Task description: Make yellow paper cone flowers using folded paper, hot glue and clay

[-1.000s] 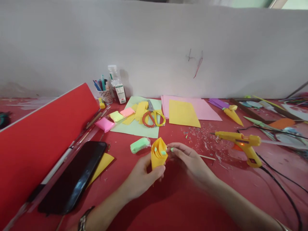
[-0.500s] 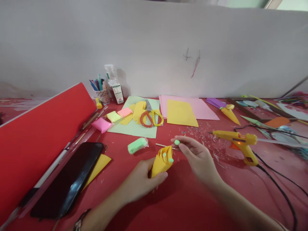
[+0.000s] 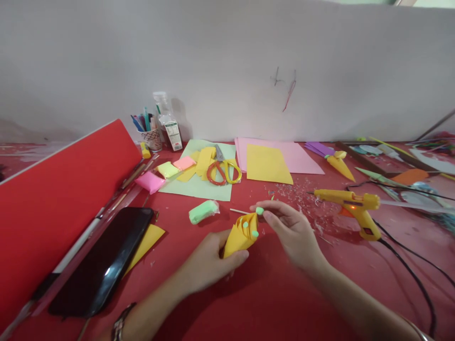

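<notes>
My left hand (image 3: 216,263) is wrapped round a rolled yellow paper piece (image 3: 237,239), with small light-green clay balls at its upper edge. Between the thumb and fingertips of my right hand (image 3: 295,229) is another light-green clay ball (image 3: 259,210), close beside the paper roll's top. A thin stick (image 3: 239,210) lies on the table just behind the roll. Left of that rests a wrapped lump of green clay (image 3: 204,211). The lower part of the roll is hidden by my left hand.
A yellow glue gun (image 3: 350,203) with a lit light and trailing cord lies at right. Scissors (image 3: 223,171) rest on papers at the back. A black phone (image 3: 103,260) and a slanted red board (image 3: 60,208) stand left. Clay packets (image 3: 150,182) lie behind the phone.
The paper roll in my left hand has tilted slightly up and right. The clay ball in my right hand is now closer to the roll's top edge.
</notes>
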{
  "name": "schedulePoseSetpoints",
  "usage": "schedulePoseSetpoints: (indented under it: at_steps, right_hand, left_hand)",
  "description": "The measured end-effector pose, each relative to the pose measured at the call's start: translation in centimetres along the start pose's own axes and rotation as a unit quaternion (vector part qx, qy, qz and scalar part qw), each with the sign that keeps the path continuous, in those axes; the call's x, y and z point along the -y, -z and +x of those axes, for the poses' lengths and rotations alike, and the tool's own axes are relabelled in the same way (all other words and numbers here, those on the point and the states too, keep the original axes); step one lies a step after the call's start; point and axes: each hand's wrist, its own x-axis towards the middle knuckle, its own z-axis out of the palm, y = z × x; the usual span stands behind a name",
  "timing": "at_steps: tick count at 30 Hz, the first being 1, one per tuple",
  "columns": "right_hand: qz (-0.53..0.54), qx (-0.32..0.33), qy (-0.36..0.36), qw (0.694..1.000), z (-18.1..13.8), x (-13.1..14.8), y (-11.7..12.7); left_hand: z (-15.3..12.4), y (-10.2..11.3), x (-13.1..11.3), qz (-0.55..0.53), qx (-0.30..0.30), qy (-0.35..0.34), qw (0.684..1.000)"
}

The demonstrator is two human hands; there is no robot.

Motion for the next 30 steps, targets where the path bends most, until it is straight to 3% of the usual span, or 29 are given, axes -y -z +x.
schedulePoseSetpoints:
  at_steps: [30]
  right_hand:
    - [-0.053,0.009,0.024,0.998,-0.03,-0.15,-0.35]
  left_hand:
    - [0.31,0.13,0.73,0.015,0.001,0.0,1.0]
